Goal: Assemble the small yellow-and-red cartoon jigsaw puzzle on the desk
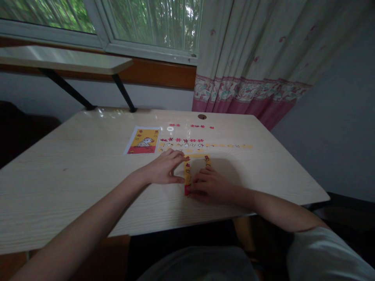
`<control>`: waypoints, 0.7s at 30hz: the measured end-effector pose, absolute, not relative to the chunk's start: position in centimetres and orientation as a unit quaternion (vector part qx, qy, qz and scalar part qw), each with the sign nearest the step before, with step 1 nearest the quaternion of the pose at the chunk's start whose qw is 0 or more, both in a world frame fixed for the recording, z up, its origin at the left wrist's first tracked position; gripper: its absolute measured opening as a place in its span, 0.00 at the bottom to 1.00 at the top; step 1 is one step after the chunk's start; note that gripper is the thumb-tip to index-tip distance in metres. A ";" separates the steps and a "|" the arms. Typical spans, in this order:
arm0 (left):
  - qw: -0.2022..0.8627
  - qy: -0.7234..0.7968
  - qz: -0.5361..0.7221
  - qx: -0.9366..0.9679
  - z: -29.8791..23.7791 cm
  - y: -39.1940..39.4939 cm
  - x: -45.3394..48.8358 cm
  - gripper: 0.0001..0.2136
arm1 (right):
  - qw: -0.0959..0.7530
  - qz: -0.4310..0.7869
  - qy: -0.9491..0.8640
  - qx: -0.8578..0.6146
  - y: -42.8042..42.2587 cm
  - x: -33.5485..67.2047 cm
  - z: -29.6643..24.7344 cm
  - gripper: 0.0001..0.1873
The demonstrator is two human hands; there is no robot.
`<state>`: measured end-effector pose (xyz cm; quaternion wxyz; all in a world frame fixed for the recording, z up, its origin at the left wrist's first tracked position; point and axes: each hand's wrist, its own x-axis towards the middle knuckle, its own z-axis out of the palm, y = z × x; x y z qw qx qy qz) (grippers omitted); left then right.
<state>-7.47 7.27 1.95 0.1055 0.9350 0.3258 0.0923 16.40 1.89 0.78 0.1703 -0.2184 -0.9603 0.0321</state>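
Note:
A partly joined jigsaw frame point(187, 171), yellow with a red lower corner, lies on the pale wooden table point(73, 171). My left hand point(164, 168) rests beside the frame's left edge, fingers stretched toward its top left corner. My right hand point(209, 186) lies over the frame's lower part, fingers bent and pressing on the pieces by the red corner. Loose puzzle pieces point(187, 141), red and yellow, lie sorted in rows just beyond the hands. A reference picture card point(143, 140), yellow and red with a white animal, lies to the left of the rows.
A round cable hole point(202, 116) sits near the table's far edge. A raised shelf point(64, 60) on black struts stands at the back left under the window. A flowered curtain point(249, 58) hangs at the back right. The table's right edge drops off beside a grey wall.

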 end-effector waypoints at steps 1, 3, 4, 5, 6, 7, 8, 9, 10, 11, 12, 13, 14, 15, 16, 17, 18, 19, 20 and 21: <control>0.104 0.326 0.090 0.935 1.9 7.3 -7.5 0.33 | 0.162 0.020 -0.963 -0.213 1.8 16.4 0.9 0.13; 0.100 0.325 0.088 0.936 1.9 7.3 -7.5 0.33 | 0.145 0.001 -0.968 -0.206 1.6 16.3 1.2 0.14; 0.098 0.324 0.088 0.937 1.9 7.3 -7.5 0.33 | 0.138 -0.002 -0.969 -0.205 1.5 16.2 1.4 0.14; 0.098 0.324 0.089 0.937 1.9 7.3 -7.5 0.33 | 0.133 0.002 -0.970 -0.205 1.5 16.2 1.4 0.14; 0.098 0.323 0.090 0.937 2.0 7.3 -7.6 0.33 | 0.130 0.012 -0.970 -0.207 1.6 16.2 1.5 0.14; 0.099 0.323 0.090 0.937 2.0 7.2 -7.6 0.33 | 0.131 0.026 -0.969 -0.209 1.7 16.2 1.6 0.13; 0.100 0.324 0.089 0.937 2.0 7.2 -7.6 0.33 | 0.134 0.044 -0.967 -0.211 2.0 16.3 1.6 0.13; 0.102 0.324 0.088 0.937 2.1 7.2 -7.5 0.33 | 0.138 0.062 -0.965 -0.212 2.3 16.6 1.7 0.13; 0.104 0.323 0.087 0.937 2.2 7.2 -7.5 0.33 | 0.145 0.079 -0.962 -0.218 2.8 16.9 1.9 0.12; 0.105 0.323 0.086 0.937 2.2 7.2 -7.5 0.33 | 0.153 0.092 -0.957 -0.227 3.4 17.3 2.1 0.12; 0.105 0.324 0.085 0.936 2.3 7.2 -7.4 0.33 | 0.161 0.100 -0.953 -0.237 4.1 17.8 2.3 0.12; 0.105 0.325 0.084 0.936 2.3 7.1 -7.4 0.33 | 0.168 0.103 -0.947 -0.253 4.8 18.5 2.6 0.12; 0.104 0.326 0.084 0.936 2.3 7.1 -7.3 0.33 | 0.168 0.103 -0.943 -0.267 5.6 19.1 2.9 0.12; 0.103 0.328 0.085 0.935 2.3 7.0 -7.2 0.33 | 0.164 0.100 -0.940 -0.281 6.3 19.8 3.2 0.13; 0.102 0.330 0.088 0.934 2.3 7.0 -7.2 0.33 | 0.156 0.095 -0.937 -0.297 7.0 20.5 3.5 0.14; 0.100 0.330 0.093 0.934 2.3 6.9 -7.1 0.32 | 0.146 0.094 -0.935 -0.309 7.6 21.1 3.6 0.15; 0.099 0.329 0.098 0.934 2.3 6.8 -7.0 0.32 | 0.138 0.095 -0.934 -0.317 8.1 21.6 3.7 0.17; 0.097 0.328 0.102 0.934 2.3 6.7 -6.9 0.32 | 0.131 0.100 -0.932 -0.322 8.5 22.0 3.7 0.19; 0.096 0.327 0.105 0.934 2.4 6.6 -6.8 0.32 | 0.126 0.107 -0.932 -0.323 8.7 22.2 3.7 0.22; 0.095 0.327 0.106 0.934 2.4 6.6 -6.7 0.32 | 0.122 0.115 -0.932 -0.321 8.9 22.3 3.6 0.24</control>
